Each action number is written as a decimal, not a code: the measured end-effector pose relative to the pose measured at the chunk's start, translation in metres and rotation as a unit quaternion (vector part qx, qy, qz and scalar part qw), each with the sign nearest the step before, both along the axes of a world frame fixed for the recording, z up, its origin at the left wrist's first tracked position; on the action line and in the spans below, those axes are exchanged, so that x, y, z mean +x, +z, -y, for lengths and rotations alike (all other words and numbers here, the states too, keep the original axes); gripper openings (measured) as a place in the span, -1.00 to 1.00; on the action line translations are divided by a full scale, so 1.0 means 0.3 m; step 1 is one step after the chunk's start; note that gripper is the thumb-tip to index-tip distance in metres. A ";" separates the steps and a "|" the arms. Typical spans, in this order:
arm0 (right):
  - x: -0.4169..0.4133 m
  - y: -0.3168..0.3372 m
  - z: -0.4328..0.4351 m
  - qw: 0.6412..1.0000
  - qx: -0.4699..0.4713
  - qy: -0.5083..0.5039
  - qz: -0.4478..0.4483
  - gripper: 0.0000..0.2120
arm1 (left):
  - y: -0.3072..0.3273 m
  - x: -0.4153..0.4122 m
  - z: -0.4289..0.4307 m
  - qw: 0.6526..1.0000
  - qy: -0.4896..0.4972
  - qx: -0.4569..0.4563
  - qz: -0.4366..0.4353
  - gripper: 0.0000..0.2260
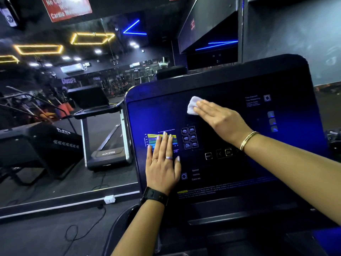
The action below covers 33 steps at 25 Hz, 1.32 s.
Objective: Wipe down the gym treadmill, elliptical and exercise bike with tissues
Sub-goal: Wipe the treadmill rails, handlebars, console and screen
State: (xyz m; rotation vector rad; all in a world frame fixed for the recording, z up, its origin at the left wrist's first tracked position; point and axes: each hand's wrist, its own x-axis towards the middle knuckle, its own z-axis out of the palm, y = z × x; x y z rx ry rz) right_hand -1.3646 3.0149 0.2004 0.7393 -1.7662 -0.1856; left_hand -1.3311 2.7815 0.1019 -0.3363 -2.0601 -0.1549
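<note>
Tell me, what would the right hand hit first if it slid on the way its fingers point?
The tissue, already under the right hand; beyond that, probably the raised top rim of the console.

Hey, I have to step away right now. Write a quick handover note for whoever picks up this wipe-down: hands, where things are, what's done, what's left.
Left hand: open, lying flat on the treadmill console, fingertips over the coloured chart, holding nothing.
Right hand: fingers straight, pressing the white tissue against the upper middle of the console.
Done: the console wipe is under way; how much is already clean cannot be told.
Left: the rest of the console and treadmill, then the elliptical and exercise bike, neither identifiable in this view.
</note>
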 end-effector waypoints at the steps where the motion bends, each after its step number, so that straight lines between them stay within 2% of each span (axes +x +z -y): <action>1: -0.003 -0.002 0.000 1.000 -0.027 -0.007 0.009 -0.61 | 0.006 -0.003 -0.007 1.000 0.000 0.003 -0.002 -0.43; 3: 0.007 -0.049 0.019 0.999 -0.039 -0.013 0.019 -0.55 | 0.018 -0.011 -0.019 1.000 -0.002 0.004 -0.005 -0.43; 7: 0.040 -0.094 -0.036 0.997 0.075 -0.006 -0.017 -0.63 | 0.044 -0.023 -0.059 1.000 0.009 0.012 0.009 -0.42; 8: 0.032 -0.074 -0.068 0.997 0.077 -0.008 -0.026 -0.65 | 0.051 -0.026 -0.073 1.000 0.011 0.013 0.013 -0.41; 11: 0.008 -0.010 -0.130 0.999 -0.010 -0.042 0.009 -0.57 | 0.081 -0.036 -0.120 1.000 0.005 0.002 0.019 -0.40; 13: 0.010 -0.040 -0.111 0.998 -0.034 -0.055 0.024 -0.53 | 0.099 -0.044 -0.150 1.000 0.001 -0.004 0.017 -0.40; 16: 0.044 -0.118 -0.127 0.999 0.040 -0.033 -0.009 -0.63 | 0.111 -0.052 -0.203 1.000 -0.003 -0.011 0.015 -0.41; 18: 0.052 -0.094 -0.190 0.997 0.066 -0.015 -0.024 -0.65 | 0.113 -0.051 -0.238 1.000 -0.003 -0.011 0.015 -0.41; 22: 0.037 0.006 -0.273 0.996 -0.037 -0.079 0.030 -0.55 | 0.114 -0.045 -0.307 1.000 -0.006 -0.011 0.022 -0.41; 25: 0.045 -0.070 -0.269 0.995 -0.023 -0.095 0.018 -0.48 | 0.108 -0.046 -0.357 0.999 -0.005 -0.011 0.030 -0.41; 28: 0.078 -0.111 -0.326 0.997 0.043 -0.068 0.001 -0.55 | 0.103 -0.049 -0.404 1.000 0.000 -0.007 0.028 -0.42; 30: 0.066 -0.058 -0.385 0.997 0.011 -0.075 0.009 -0.55 | 0.102 -0.047 -0.432 1.000 0.007 -0.003 0.027 -0.43; 33: 0.046 0.011 -0.427 0.989 -0.063 -0.110 0.077 -0.51 | 0.101 -0.044 -0.479 1.000 0.008 0.003 0.028 -0.43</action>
